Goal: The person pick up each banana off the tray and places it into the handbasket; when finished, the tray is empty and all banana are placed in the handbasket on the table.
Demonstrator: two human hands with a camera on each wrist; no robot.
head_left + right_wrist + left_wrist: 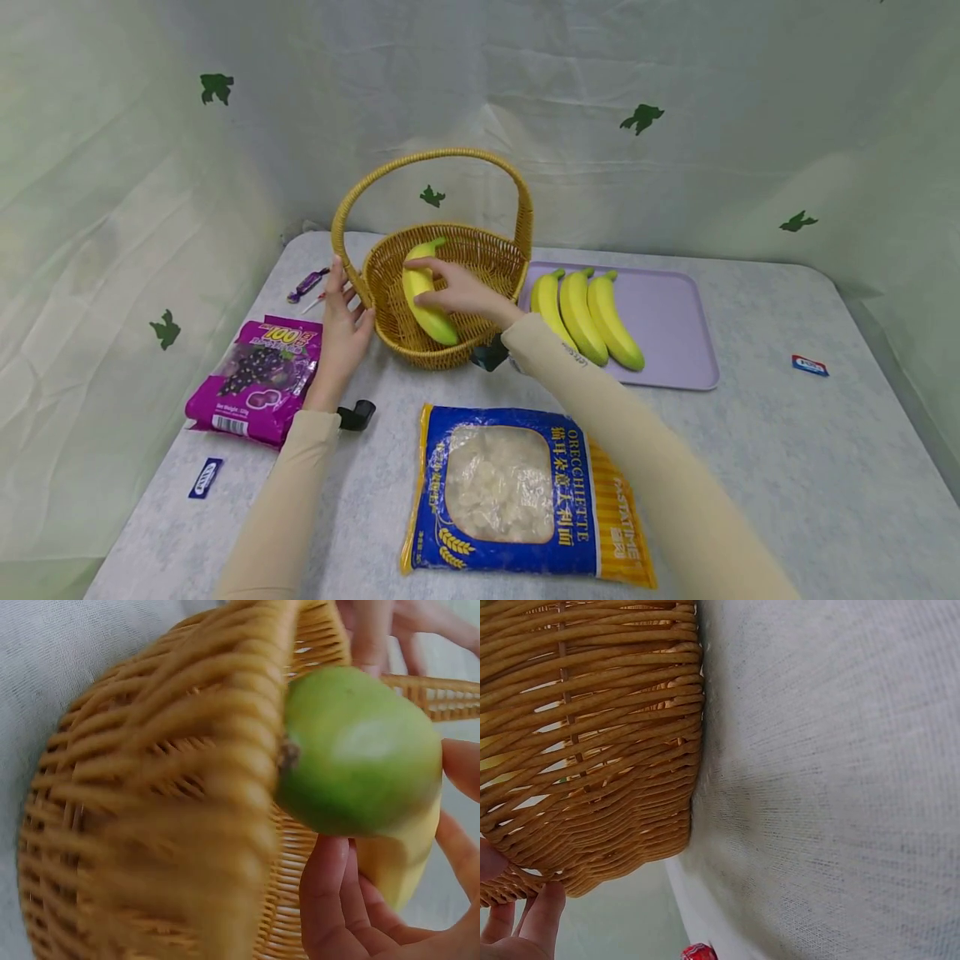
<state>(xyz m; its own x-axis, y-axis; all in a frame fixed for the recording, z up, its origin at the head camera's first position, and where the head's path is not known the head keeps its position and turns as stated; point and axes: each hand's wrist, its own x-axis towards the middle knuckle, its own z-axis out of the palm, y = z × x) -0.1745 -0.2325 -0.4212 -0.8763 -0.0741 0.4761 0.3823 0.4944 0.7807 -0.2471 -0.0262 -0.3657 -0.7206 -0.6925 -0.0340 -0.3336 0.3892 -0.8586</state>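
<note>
**Banana held over the basket, left hand steadying the rim**

Left of centre in the head view, the person's left hand [341, 329] rests against the outer wall of the round woven wicker basket with an arched handle [390, 287]; its fingers are straight and relaxed, touching the weave and gripping nothing; further left lies a purple bag of grape sweets [258, 379]. At the frame's centre the right hand [465, 293] curls thumb and fingers round the middle of a curved yellow banana with a green tip [423, 300], which sits inside the basket, tilted against the near wall; the right wrist view shows the fingers [337, 900] wrapped beneath the fruit. The banana looks light, smooth and easily bruised, so a gentle hold round its thick middle seems best; the basket is stiff but light and likely to slide. To the right, three more yellow bananas [585, 317] lie on a flat lilac plastic tray [667, 333]; at the bottom centre sits a blue and yellow bag of pasta [517, 492].
</note>
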